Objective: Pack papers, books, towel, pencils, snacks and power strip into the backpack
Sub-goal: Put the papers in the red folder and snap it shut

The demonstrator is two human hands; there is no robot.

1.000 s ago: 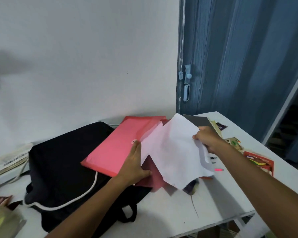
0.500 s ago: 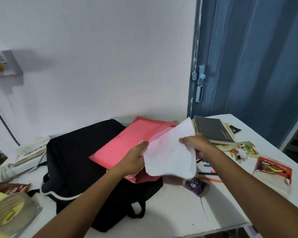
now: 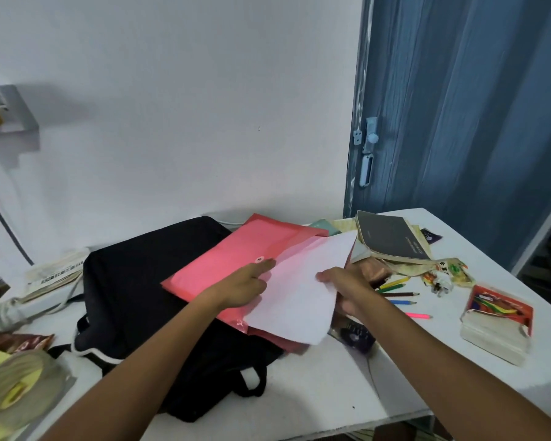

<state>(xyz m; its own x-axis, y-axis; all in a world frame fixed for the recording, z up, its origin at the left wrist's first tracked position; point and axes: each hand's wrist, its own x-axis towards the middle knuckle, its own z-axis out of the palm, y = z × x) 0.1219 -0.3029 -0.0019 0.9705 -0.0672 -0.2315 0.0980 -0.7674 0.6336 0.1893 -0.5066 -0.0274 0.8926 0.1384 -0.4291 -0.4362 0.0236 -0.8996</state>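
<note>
Two hands meet at a white paper (image 3: pixel 299 288) lying half inside a red folder (image 3: pixel 236 265), which rests on the black backpack (image 3: pixel 134 291) near the table's (image 3: pixel 315 393) back edge. The left hand (image 3: pixel 242 286) lies on the folder, fingers stretched toward its snap button; whether it pinches the flap cannot be told. The right hand (image 3: pixel 347 289) grips the paper's right edge. A dark book (image 3: pixel 392 238) lies at the back right, its cover print too small to read. Loose pencils (image 3: pixel 398 294) lie just in front of it. A red pencil box (image 3: pixel 498 323) near the right edge holds coloured pencils; its label is unreadable. Snack packets (image 3: pixel 16 342) sit at the left edge, and a power strip (image 3: pixel 23 308) lies behind them.
</note>
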